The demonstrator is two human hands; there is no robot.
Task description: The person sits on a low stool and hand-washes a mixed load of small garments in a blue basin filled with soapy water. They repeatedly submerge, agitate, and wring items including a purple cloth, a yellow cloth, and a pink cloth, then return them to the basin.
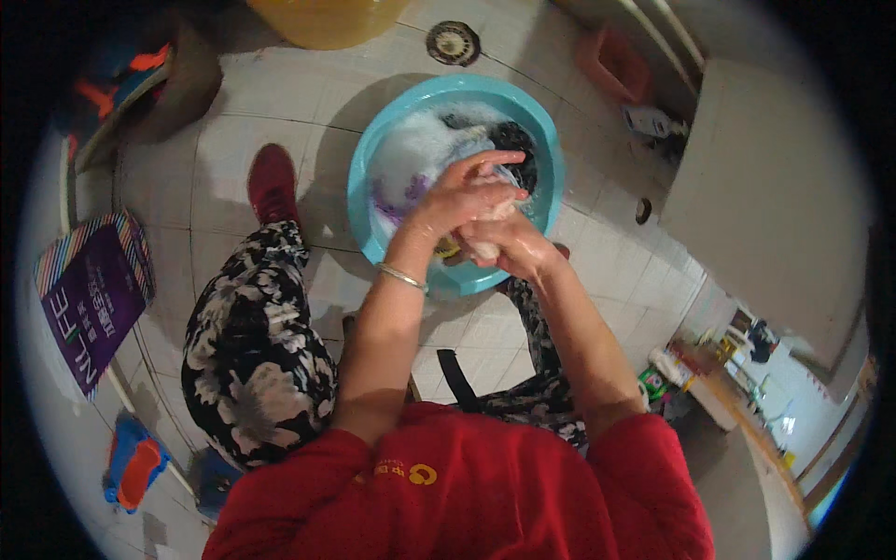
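A round turquoise plastic basin (364, 161) stands on the tiled floor between my feet, with white suds (413, 150) over wet laundry. Above its near right part, my left hand (472, 196), with a metal bangle on the wrist, and my right hand (514, 241) come together around a wet, pale cloth (504, 206). My left fingers reach over the cloth, while my right hand grips it from below. Dark fabric (521, 136) lies at the basin's far right side, and purple fabric (406, 196) shows through the foam at the left. A small yellow thing beneath my hands is mostly hidden.
Beyond the basin are a floor drain (453, 43) and a yellow tub (325, 21). A pink basket (612, 66) and a white bottle (651, 121) stand at the upper right. At the left are a purple bag (98, 301) and a blue-orange plastic item (136, 465).
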